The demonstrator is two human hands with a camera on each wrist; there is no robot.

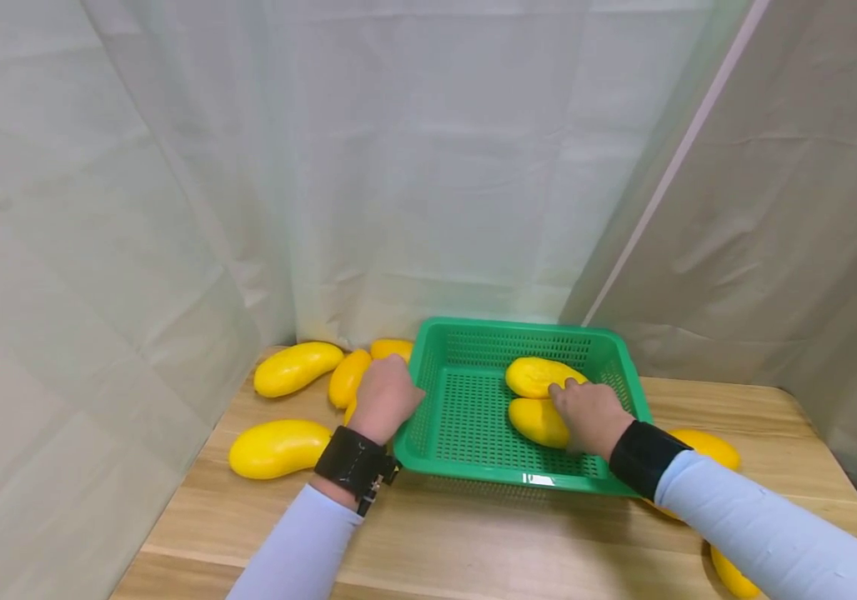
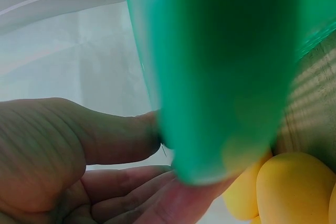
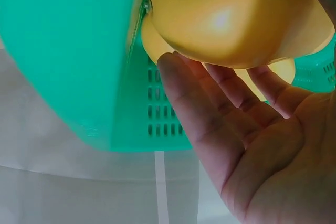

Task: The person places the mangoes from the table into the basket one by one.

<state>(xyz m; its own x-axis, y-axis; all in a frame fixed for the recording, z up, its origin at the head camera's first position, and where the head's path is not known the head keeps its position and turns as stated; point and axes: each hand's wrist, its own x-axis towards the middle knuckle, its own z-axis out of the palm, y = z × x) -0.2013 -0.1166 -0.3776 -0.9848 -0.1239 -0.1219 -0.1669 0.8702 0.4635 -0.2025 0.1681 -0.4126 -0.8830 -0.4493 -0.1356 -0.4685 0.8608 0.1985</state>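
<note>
The green basket sits mid-table, its long side running 9 to 3 o'clock. Inside it, toward 3 o'clock, two yellow mangoes lie side by side, long axes also across. The right hand rests on the near mango, which lies directly under its palm; in the right wrist view the fingers are loosely spread and barely curved under the fruit, more a touch than a grip. The far mango touches the fingertips at 12 o'clock. The left hand grips the basket's 9 o'clock rim, thumb inside, fingers outside. Loose mangoes lie on the wooden table at 9 o'clock. Pale curtains enclose the space.
</note>
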